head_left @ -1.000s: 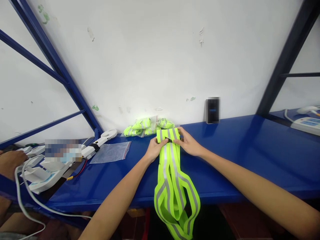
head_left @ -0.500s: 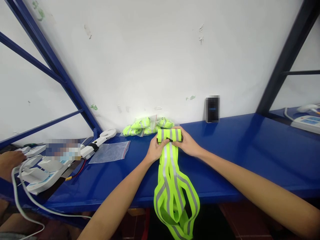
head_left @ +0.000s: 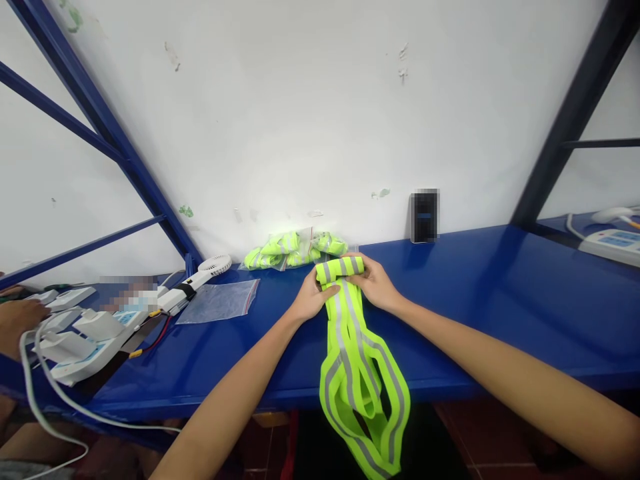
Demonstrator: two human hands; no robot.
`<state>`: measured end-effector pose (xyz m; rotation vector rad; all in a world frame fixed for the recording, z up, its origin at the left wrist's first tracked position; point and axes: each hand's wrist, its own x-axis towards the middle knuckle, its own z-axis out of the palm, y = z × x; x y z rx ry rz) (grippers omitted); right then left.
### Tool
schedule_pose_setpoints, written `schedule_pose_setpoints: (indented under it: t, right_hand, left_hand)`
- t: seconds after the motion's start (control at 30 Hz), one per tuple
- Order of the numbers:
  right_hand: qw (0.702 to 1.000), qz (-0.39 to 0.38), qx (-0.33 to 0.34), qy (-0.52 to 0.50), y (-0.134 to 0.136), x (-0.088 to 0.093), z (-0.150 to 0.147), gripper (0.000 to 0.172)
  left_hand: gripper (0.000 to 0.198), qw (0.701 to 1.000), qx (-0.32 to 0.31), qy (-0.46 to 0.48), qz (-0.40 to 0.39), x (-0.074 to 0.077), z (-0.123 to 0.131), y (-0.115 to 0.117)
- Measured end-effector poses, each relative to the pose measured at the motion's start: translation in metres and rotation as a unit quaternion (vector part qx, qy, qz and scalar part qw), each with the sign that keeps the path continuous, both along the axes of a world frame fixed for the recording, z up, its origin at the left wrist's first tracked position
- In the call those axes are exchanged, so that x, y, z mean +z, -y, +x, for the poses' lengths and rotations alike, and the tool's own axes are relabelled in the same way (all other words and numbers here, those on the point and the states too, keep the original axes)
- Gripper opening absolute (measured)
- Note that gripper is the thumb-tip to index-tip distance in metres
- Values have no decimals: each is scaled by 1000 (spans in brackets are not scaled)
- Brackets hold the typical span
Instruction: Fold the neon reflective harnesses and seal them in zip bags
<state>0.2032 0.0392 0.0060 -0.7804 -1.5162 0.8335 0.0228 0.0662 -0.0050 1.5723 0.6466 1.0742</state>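
Observation:
Both of my hands grip a neon-yellow reflective strap (head_left: 345, 333) with grey stripes. Its upper end is rolled into a short bundle. My left hand (head_left: 314, 297) is closed on the roll's left end, thumb across the front. On the right end, my right hand (head_left: 376, 285) is closed too, its fingers partly hidden behind the roll. Loose loops of the strap hang down over the table's front edge. Beyond my hands, several bagged neon-yellow straps (head_left: 283, 247) lie by the wall. A flat clear zip bag (head_left: 219, 303) rests to the left of my left hand.
On the left of the blue table (head_left: 480, 293) are a white handheld fan (head_left: 215, 265), a white power strip (head_left: 90, 350) with plugs and cables, and another person's hand (head_left: 20, 323). A black box (head_left: 425, 217) leans on the wall. Blue frame posts stand at both sides.
The rolled end has tilted slightly in my hands, and my right thumb has moved off its front. The hanging loops have swung to the right and up a little.

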Motion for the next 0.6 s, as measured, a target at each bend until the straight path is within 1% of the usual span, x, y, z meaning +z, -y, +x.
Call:
schedule_pose_setpoints:
  t: [0.17,0.27,0.33,0.4,0.5,0.53,0.6]
  right_hand:
    - [1000,7,-27,4,-1,-4,-2,48]
    - [999,12,-48,9,-2,-5,-3,46]
    - [998,14,-54,3,-1,-4,-4,42]
    - [998,8,-59,-8,1,-3,-5,38]
    - [998,-6,-68,-17,3,0,-5,33]
    - [998,-4,-69,-14,4,1,-4,33]
    - [999,6,-53,2,3,2,-2,36]
  left_hand:
    - [53,1000,6,-6,-26,2,2,1]
    - [48,1000,13,-10,-15,3,2,2]
    - [49,1000,8,-1,-11,5,2,5]
    - [51,999,-9,23,-44,7,4,8]
    - [48,988,-26,68,-134,10,9,13]
    - [47,984,-26,83,-158,11,10,13]
    - [43,977,-12,116,-178,12,12,12]
